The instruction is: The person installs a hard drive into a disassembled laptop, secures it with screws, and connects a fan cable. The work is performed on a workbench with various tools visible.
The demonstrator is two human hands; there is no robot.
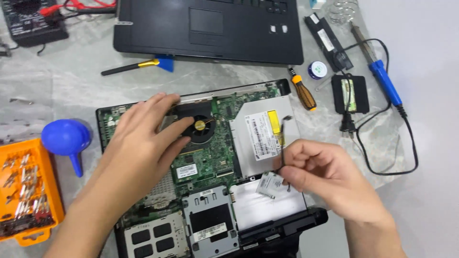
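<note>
An opened laptop base (210, 157) lies in front of me with its green circuit board, round cooling fan (201, 126) and silver optical drive (260, 134) exposed. My left hand (143, 138) rests flat on the board's left part, fingertips beside the fan. My right hand (325, 174) pinches thin black antenna wires (282, 138) that rise from a small silver wireless card (270, 184) at the drive's lower edge.
A closed black laptop (210, 28) sits at the back. A blue air blower (67, 138) and an orange bit case (28, 191) lie left. An orange-handled screwdriver (302, 90), a blue soldering iron (385, 81) with cord, a solder tin (317, 69) and a multimeter (33, 19) surround them.
</note>
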